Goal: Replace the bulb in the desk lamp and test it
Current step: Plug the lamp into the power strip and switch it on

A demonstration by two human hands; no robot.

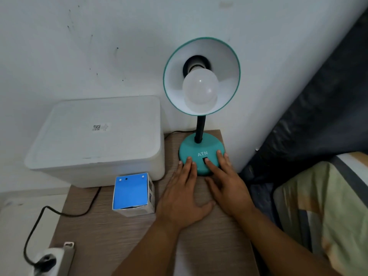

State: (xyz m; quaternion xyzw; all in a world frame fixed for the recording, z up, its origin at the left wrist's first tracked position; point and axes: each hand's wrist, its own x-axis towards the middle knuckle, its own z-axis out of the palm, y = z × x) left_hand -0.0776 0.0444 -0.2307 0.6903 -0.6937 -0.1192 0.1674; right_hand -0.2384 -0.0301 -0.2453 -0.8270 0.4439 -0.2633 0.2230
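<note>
A teal desk lamp (201,108) stands at the back of a wooden table (111,236), an unlit white bulb (200,89) in its shade. 2 flat, relaxed hands grasp nothing: the left hand (183,198) touches the base, the right hand (227,186) fingers the black switch (205,160).

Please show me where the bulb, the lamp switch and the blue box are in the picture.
bulb (200,90): head view, middle of the white globe.
lamp switch (205,159): head view, black rocker on the teal base.
blue box (131,191): head view, its blue top face.
</note>
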